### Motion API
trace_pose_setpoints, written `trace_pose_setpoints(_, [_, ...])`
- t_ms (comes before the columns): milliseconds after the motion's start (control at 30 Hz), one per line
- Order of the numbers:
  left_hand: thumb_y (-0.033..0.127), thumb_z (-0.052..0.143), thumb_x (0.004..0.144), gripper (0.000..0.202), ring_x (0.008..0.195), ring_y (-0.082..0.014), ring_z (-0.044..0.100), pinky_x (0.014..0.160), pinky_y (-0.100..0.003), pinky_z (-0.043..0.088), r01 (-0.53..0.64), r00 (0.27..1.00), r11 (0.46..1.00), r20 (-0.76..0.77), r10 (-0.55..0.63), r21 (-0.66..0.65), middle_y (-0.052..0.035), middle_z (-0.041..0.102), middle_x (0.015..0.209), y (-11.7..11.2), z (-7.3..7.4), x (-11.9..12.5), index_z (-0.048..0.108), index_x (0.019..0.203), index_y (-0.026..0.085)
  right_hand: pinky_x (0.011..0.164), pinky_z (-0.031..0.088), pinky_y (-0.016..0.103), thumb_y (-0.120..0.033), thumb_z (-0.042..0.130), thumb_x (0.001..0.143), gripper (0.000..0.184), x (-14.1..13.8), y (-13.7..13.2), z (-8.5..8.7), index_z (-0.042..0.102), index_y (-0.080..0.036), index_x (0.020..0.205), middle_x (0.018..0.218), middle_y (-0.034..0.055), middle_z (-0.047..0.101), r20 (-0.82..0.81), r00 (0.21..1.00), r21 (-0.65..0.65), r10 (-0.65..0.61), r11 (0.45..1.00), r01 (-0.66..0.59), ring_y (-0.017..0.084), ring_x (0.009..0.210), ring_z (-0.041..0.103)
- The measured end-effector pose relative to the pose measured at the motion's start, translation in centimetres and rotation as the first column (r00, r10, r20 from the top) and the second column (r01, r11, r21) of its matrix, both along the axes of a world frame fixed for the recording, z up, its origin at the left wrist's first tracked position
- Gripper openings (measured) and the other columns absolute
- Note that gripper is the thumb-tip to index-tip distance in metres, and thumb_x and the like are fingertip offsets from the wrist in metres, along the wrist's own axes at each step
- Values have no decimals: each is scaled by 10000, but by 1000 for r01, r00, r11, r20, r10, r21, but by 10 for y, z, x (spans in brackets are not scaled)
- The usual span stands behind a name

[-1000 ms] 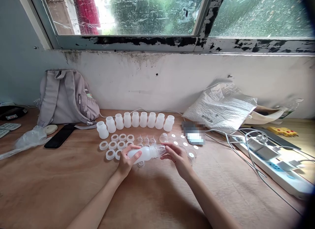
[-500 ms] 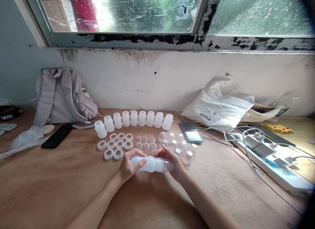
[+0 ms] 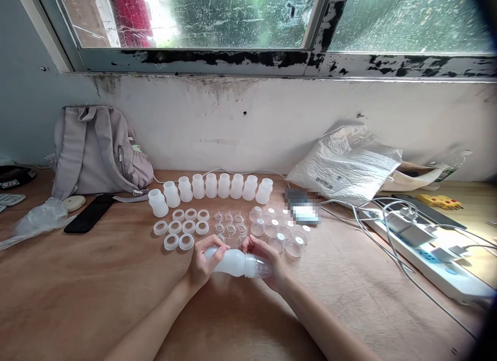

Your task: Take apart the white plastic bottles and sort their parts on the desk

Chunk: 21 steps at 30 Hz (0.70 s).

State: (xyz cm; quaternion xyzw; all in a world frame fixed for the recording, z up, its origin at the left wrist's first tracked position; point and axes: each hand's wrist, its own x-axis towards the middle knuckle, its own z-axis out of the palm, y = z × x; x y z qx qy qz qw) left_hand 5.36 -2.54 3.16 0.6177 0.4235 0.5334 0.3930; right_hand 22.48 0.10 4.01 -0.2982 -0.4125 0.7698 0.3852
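Observation:
A frosted white baby bottle (image 3: 232, 263) lies sideways above the table, its clear domed cap (image 3: 262, 268) pointing right. My left hand (image 3: 201, 262) is wrapped round the base end. At the cap end, my right hand (image 3: 275, 264) curls its fingers round the clear dome. Just beyond my hands are white screw rings (image 3: 188, 227) on the left, clear nipples (image 3: 230, 228) in the middle, and loose clear caps (image 3: 292, 248) on the right. Behind them several open white bottles (image 3: 224, 185) stand in a curved row.
A grey backpack (image 3: 97, 151) leans by the wall at left, with a black phone (image 3: 90, 214) and a plastic bag (image 3: 41, 219) before it. To the right are a silver padded mailer (image 3: 345, 164), a power strip (image 3: 446, 275) with white cables, and a blurred dark object (image 3: 303, 207).
The bottle has shifted slightly left and tilted, its cap end a little lower. My right hand's fingers have closed further round the cap end.

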Motion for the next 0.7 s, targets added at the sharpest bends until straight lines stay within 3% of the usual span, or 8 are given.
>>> trace_pose_setpoints(500, [292,429,812,257,622,-119,494,588,-228,356,-55,992,998,-110,59,34,-16,541,657,-3,4,0,581,670,142,394,323,214,-436,497,752,296,-3,-2,-2,491,-179,605,587,-4,429,19,1000,32,-12,999,11,105,484,398])
trace_pose_setpoints(600, [320,459,794,238,638,-121,506,591,-223,368,-27,991,999,-136,20,-47,-16,567,684,1,11,-2,584,690,146,414,341,218,-426,511,746,280,-2,3,-5,509,-176,619,600,-3,449,-12,1000,9,-24,1000,24,107,491,419])
trace_pose_setpoints(700, [361,541,737,216,667,-125,526,585,-212,387,80,987,971,-118,-109,-226,-15,589,738,5,21,-7,603,751,155,438,358,226,-454,471,767,316,2,10,-3,538,-164,660,625,11,491,-56,998,-31,40,999,-41,112,500,451])
